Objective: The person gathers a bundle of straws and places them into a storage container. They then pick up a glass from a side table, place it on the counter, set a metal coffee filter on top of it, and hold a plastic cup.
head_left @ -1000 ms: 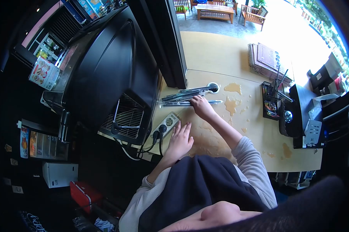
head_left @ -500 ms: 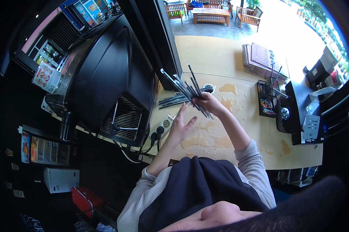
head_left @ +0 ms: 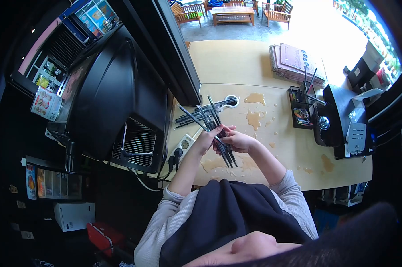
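Observation:
Both hands are closed round a bundle of thin black straws [head_left: 213, 116], some apparently in clear wrappers, above the counter. My left hand [head_left: 205, 141] grips the bundle from the left. From the right, my right hand [head_left: 238, 141] holds the same bundle, its fingers meeting the left ones. The straws fan out at the top, and their lower ends point down towards me. Behind the hands, more black straws [head_left: 187, 118] lie in a loose pile, their right ends at a round white cup-like thing [head_left: 231, 101]. Puddles of light brown liquid [head_left: 254, 119] spread over the wooden counter [head_left: 281, 164].
A large black machine [head_left: 116, 80] stands at the left, beside a dark post [head_left: 165, 49]. A white power strip [head_left: 185, 143] with black plugs lies by my left forearm. At the right are a black organiser [head_left: 301, 109], a black cash-drawer-like box [head_left: 339, 107] and stacked pinkish folders [head_left: 294, 62].
My left hand, open and apart before, has closed on the straws. My right hand has brought the bundle lower and nearer to me, and the straws now stand more upright. The view has shifted slightly.

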The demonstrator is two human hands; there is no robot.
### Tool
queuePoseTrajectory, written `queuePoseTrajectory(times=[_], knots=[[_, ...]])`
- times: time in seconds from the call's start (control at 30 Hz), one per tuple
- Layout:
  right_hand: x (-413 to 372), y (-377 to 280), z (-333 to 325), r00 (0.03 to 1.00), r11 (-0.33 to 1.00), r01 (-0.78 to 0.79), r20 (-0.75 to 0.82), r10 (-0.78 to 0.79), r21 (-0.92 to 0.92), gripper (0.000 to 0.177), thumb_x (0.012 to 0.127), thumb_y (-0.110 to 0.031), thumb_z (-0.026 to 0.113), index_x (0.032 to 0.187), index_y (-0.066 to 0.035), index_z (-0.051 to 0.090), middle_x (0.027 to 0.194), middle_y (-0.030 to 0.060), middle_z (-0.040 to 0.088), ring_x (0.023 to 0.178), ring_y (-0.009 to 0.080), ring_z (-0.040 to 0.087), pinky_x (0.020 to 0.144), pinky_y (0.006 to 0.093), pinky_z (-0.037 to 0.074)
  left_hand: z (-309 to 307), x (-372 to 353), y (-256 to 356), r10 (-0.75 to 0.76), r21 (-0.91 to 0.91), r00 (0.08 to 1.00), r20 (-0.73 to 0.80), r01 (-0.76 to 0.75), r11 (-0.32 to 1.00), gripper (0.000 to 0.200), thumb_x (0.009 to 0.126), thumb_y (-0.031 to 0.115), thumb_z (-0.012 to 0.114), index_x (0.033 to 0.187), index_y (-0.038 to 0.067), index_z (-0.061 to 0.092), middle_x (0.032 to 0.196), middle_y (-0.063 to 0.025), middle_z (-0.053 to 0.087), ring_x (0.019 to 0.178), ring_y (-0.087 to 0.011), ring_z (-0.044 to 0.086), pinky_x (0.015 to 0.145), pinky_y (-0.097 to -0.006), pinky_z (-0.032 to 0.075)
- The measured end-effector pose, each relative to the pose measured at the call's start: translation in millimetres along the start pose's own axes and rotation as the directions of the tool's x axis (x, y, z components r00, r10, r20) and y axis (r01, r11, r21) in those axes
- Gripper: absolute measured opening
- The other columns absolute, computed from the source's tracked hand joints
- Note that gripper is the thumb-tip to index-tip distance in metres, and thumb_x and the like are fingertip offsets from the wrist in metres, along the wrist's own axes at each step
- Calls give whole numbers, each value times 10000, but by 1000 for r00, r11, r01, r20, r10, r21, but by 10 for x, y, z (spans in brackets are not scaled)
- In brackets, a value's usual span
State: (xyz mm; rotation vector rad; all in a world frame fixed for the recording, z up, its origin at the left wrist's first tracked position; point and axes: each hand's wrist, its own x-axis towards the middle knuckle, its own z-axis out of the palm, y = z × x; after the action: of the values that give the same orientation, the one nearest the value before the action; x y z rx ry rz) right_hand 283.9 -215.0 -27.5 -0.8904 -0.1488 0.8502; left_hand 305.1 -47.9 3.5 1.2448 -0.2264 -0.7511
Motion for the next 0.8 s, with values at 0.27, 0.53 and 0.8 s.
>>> queuePoseTrajectory(times=[0.27, 0.53, 0.8], knots=[[-151, 216, -76, 991, 998, 57, 122, -57, 4, 378, 969, -261, 445, 1208, 19, 528, 1087, 175, 640, 928, 244, 660, 809, 335, 529, -68, 5, 272, 181, -289, 978, -102, -203, 935, 248, 996, 298, 442, 928, 84, 546, 1022, -222, 655, 1098, -333, 603, 966, -419, 471], [-240, 282, 379, 874, 596, 427, -479, -80, 681, 617, 922, -514, 390, 1297, -45, 530, 1247, 195, 561, 1096, 308, 578, 933, 402, 494, 79, 91, 304, 287, -339, 931, -224, -351, 873, 176, 968, 175, 506, 1058, 32, 555, 1023, -204, 645, 1040, -357, 625, 964, -436, 492], [-126, 332, 166, 747, 604, 526, -665, 9, 599, 469, 924, -441, 428, 1161, -76, 605, 1142, 106, 624, 995, 218, 609, 884, 339, 497, 183, 137, -55, 243, -339, 964, -109, -266, 903, 183, 955, 78, 501, 1133, 45, 525, 1056, -159, 632, 1062, -326, 619, 932, -407, 507]])
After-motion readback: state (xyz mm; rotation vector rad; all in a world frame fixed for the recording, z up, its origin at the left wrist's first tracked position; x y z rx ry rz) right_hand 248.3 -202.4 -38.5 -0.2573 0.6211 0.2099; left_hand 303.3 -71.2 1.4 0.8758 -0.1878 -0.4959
